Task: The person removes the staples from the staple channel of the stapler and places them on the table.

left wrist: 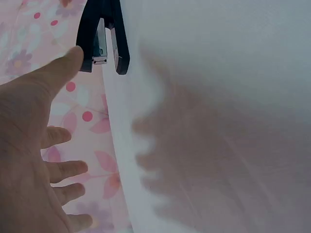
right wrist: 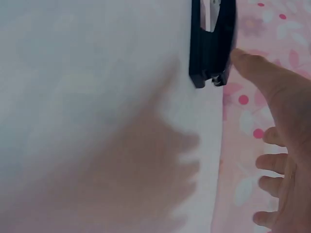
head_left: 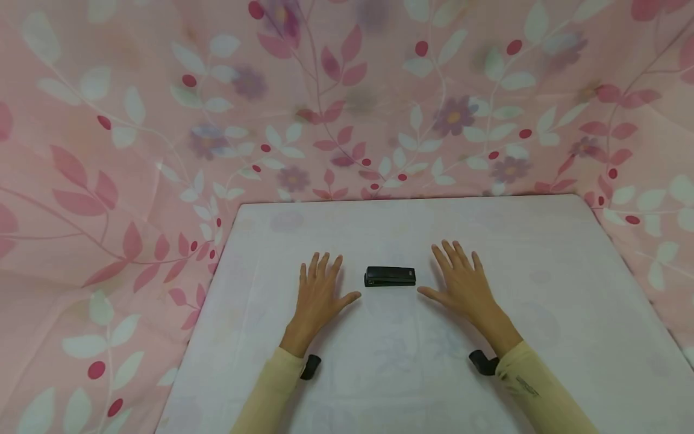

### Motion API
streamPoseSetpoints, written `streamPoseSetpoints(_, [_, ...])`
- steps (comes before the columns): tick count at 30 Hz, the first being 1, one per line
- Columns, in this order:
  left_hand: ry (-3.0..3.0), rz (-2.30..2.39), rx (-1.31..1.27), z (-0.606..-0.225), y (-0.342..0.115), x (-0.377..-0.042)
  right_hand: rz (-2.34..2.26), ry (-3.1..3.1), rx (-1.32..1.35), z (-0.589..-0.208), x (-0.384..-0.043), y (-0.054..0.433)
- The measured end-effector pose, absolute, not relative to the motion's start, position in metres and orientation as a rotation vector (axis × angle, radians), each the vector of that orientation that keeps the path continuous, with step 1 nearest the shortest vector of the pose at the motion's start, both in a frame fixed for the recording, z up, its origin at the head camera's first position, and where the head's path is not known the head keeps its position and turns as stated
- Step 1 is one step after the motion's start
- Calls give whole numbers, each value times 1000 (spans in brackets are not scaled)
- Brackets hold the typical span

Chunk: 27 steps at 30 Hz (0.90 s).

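Observation:
A black stapler (head_left: 390,276) lies lengthwise from left to right on the white table, between the two hands. My left hand (head_left: 318,295) is spread to the left of it, palm down, its thumb pointing toward the stapler's left end. On the other side, my right hand (head_left: 461,283) has its fingers fanned out and its thumb toward the right end. Neither hand holds anything. In the left wrist view the stapler (left wrist: 104,36) shows its open front with the metal staple channel. The right wrist view shows the stapler's (right wrist: 212,46) rear hinge end.
The white-covered table (head_left: 379,374) has rounded far corners. Pink floral cloth (head_left: 347,96) hangs behind it and along its left and right sides. Small black wrist cameras (head_left: 311,367) sit at both cuffs, and the hands cast shadows on the tabletop.

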<state>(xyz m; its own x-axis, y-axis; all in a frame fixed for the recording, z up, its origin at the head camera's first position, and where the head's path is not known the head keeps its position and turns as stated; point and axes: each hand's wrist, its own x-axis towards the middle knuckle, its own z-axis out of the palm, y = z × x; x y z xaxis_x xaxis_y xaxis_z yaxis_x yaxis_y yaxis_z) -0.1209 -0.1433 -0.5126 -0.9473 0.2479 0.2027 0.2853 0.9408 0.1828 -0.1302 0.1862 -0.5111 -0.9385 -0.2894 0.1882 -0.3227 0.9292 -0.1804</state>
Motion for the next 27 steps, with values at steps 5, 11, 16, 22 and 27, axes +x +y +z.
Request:
streamPoseSetpoints(5, [-2878, -404, -454, -513, -138, -128, 328, -2929, 558, -497, -139, 168])
streamPoseSetpoints(11, [-2919, -508, -480, -515, -126, -138, 367, -2946, 696, -484, -151, 140])
streamPoseSetpoints(16, [-2966, -607, -534, -518, -115, -145, 357, -2998, 793, -482, -159, 115])
streamPoseSetpoints(22, [-2975, -714, -605, -524, -105, -153, 292, -3023, 882, -483, -162, 91])
streamPoseSetpoints(27, [-2991, -748, -626, -531, -100, -158, 304, -2986, 936, -486, -163, 80])
